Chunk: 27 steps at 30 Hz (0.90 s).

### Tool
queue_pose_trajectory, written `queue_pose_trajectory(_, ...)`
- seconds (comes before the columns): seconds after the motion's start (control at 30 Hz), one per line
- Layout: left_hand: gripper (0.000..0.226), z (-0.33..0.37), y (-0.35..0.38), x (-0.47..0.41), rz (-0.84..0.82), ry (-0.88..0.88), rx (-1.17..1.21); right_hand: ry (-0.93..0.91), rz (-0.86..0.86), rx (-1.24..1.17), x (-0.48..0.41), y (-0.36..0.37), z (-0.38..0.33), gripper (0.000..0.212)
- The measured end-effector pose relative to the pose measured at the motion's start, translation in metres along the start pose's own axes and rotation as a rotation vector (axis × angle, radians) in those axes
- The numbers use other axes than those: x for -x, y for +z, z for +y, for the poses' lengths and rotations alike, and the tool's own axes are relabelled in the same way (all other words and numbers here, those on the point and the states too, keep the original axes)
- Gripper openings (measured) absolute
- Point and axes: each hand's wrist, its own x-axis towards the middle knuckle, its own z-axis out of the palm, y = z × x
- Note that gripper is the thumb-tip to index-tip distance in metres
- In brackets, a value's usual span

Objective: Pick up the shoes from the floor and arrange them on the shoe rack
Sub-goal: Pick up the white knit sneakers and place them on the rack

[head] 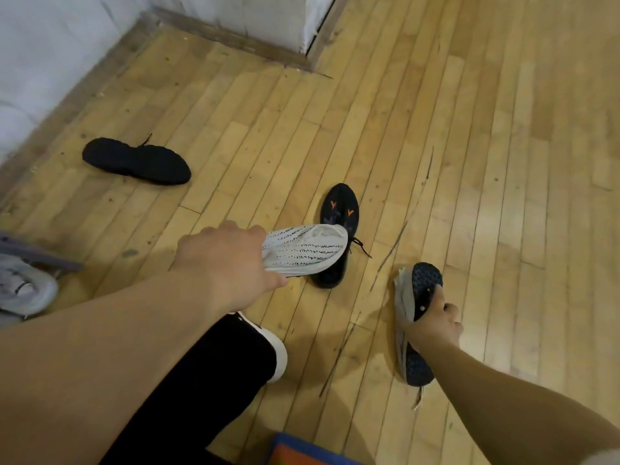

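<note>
Two hands, each holding one shoe above a wooden plank floor [436,146].

Left hand [228,263]: grip closed around the heel end of a white knit shoe with rows of black dashes [305,251], its toe pointing away from the hand to the right, held off the floor. Right hand [432,325]: grip closed on the middle of a dark blue mesh shoe with a grey sole edge [414,317], turned on its side, lace end trailing below the hand. Just beyond the left grip, partly under the white shoe: a black lace-up shoe with orange marks [339,209], on the floor. Well to the left of the left grip, near the wall: a plain black shoe [136,161], lying on the floor. At the left edge: a grey shoe [27,290], partly in view.
</note>
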Motion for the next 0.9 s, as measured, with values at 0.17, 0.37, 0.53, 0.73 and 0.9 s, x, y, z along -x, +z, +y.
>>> queue_pose_trajectory(0.17,0.079,-0.001,0.006,0.002,0.004,-0.012,-0.053,-0.258,-0.296,-0.482,0.023,-0.015,-0.02,0.115)
queue_pose_trajectory(0.37,0.079,-0.004,0.01,0.009,-0.019,-0.023,-0.087,-0.282,-0.079,-0.274,0.039,-0.009,-0.032,0.084)
queue_pose_trajectory(0.53,0.081,-0.001,0.011,0.012,-0.025,0.001,-0.105,-0.577,-0.142,-0.021,0.048,0.005,-0.043,0.088)
queue_pose_trajectory(0.73,0.078,-0.002,0.011,0.016,-0.016,0.012,-0.105,-0.784,-0.065,0.641,0.028,-0.014,-0.058,0.116)
queue_pose_trajectory(0.9,0.078,-0.01,0.01,0.014,-0.038,-0.008,-0.106,-1.114,-0.122,1.04,0.021,-0.023,-0.064,0.126)
